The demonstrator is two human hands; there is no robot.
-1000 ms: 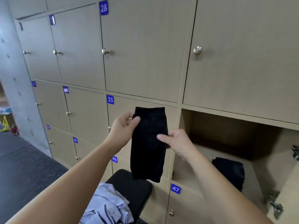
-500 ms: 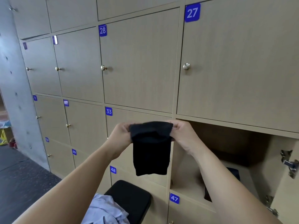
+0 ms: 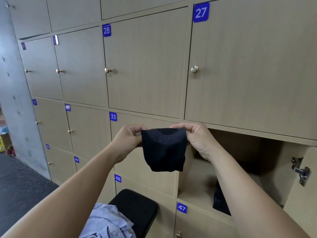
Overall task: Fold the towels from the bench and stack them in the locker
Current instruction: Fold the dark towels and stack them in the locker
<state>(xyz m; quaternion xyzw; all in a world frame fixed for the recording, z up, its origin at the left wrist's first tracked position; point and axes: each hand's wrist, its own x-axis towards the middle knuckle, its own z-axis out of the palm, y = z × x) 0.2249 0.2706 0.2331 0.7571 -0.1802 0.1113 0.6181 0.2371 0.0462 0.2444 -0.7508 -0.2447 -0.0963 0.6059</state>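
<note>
Lower left: a pale blue towel lay crumpled on the black bench; centre: the left hand pinched one upper corner of a folded black towel hanging in mid-air, the right hand the other; right: the open locker held a dark towel; folding seemed nearly complete; the next move called for stacking rightward.
</note>
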